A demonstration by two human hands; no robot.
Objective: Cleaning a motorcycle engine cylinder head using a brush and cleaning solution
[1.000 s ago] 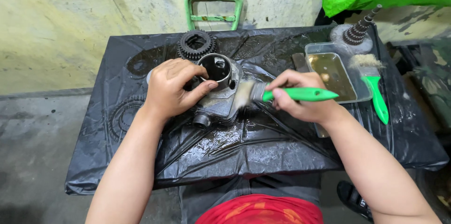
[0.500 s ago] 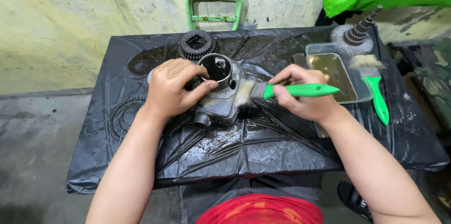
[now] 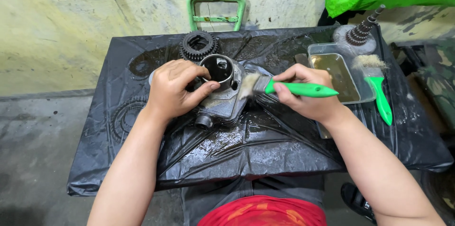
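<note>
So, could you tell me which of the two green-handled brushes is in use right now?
The brush gripped in the right hand, its bristles against the metal engine part. The other brush lies untouched on the black sheet beside the clear tray.

The left hand covers the near-left side of the metal part — what its fingers press there cannot be seen. The right hand hides the middle of the green brush handle. At twelve o'clock the green chair is cut off by the top edge. At three o'clock the tabletop runs out of the picture — its far corner is lost. The liquid in the clear tray is too murky to tell.
</note>
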